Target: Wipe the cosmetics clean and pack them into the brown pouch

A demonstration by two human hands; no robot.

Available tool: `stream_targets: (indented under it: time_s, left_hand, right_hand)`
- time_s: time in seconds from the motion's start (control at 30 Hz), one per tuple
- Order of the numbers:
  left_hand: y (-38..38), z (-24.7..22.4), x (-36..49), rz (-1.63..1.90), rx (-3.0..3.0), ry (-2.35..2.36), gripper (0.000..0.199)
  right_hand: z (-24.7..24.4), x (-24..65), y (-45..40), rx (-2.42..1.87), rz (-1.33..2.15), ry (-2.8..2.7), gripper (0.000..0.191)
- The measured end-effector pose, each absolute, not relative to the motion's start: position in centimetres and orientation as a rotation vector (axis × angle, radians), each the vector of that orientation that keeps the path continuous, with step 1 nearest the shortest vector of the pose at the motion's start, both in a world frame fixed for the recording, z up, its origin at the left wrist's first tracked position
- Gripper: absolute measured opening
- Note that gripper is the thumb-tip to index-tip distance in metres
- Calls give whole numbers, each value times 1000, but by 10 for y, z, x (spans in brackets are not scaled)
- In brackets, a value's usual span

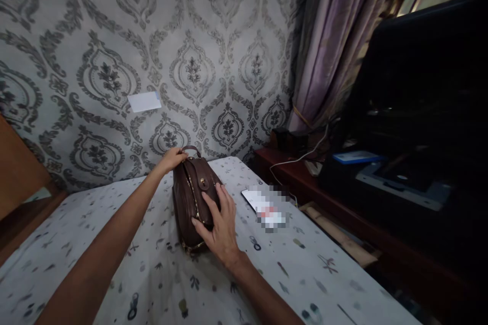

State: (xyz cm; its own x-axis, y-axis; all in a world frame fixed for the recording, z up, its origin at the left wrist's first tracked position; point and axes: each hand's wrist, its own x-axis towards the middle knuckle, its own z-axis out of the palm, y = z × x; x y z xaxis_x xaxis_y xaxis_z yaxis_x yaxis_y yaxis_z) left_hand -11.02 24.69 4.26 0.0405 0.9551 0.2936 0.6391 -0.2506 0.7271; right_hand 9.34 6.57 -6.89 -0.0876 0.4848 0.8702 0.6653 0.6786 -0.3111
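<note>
A dark brown handbag (186,198) stands on the patterned bedsheet (160,274). It has a gold-toned zipper running along its top, a round clasp on a flap and a short carrying loop at the far end. At that far end, my left hand (173,159) is closed on the bag's top corner beside the loop. Its fingertips are partly hidden, so whether they pinch a zipper pull cannot be made out. My right hand (221,223) lies against the bag's near right side with its fingers spread, the thumb close to the zipper.
A phone (263,207), its screen blurred out, lies on the sheet right of the bag. Beyond the bed's right edge is a dark red wooden stand (297,175) with a white cable and a large black screen (412,111). Patterned wallpaper and a purple curtain (331,35) close off the back.
</note>
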Motion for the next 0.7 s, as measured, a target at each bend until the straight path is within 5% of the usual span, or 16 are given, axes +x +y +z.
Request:
stream_targets:
  time_s: [0.7]
  left_hand:
    - [254,52,-60,982,2022,1801,21]
  right_hand:
    - [-67,93,65,-938,-86,-1782,46]
